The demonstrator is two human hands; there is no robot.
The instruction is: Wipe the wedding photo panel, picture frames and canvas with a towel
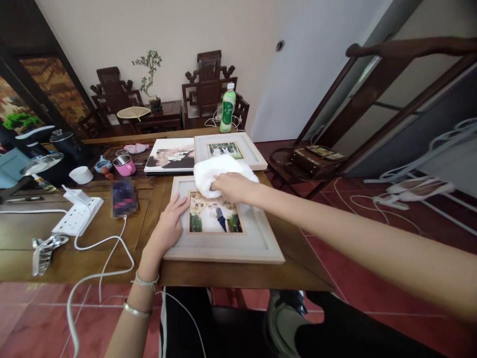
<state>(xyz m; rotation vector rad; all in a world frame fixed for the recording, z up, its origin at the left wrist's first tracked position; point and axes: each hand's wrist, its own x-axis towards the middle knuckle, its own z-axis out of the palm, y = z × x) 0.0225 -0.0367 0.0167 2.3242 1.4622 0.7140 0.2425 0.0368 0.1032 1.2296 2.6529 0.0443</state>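
A light-framed picture frame [257, 243] with a wedding photo in its middle lies flat on the wooden table before me. My left hand [170, 222] rests on its left side, fingers stretched over the border by the photo. With my right hand [233, 187] I grip a white cloth [208, 174], bunched against the frame's far edge and covering part of it. Behind it lies a second picture frame [253, 149], its near edge partly under the cloth. A photo album [171, 154] with a picture on its cover sits to that frame's left.
On the table's left stand a pink mug [125, 166], a white cup [81, 174], a power strip [78, 216] with cables, a phone [124, 199] and a hair claw clip [46, 252]. A green bottle [227, 109] stands at the back. A wooden chair [316, 159] is on the right.
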